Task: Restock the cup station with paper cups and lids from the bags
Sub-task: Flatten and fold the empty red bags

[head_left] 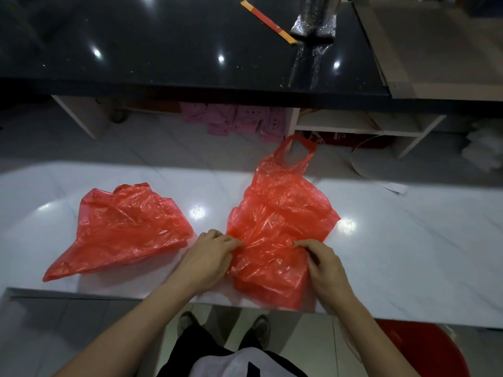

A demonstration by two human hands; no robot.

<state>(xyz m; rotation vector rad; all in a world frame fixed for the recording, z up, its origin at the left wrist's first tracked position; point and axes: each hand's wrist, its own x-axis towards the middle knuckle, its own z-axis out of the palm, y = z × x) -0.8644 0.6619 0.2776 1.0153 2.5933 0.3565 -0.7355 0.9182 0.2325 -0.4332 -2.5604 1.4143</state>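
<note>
Two red plastic bags lie flat on a white marble counter (408, 240). The left bag (122, 229) is crumpled and lies by itself. The right bag (280, 208) points its handle loop away from me. My left hand (209, 257) pinches the left side of this bag near its lower part. My right hand (321, 265) pinches the bag's right side with curled fingers. No cups or lids are in sight.
A black glossy counter (163, 50) runs across the back, with an orange-red strip (268, 21) and a silvery wrapped object (313, 23) on it. Pink packets (236, 121) sit on the floor beneath. A red stool (424, 346) stands at my lower right.
</note>
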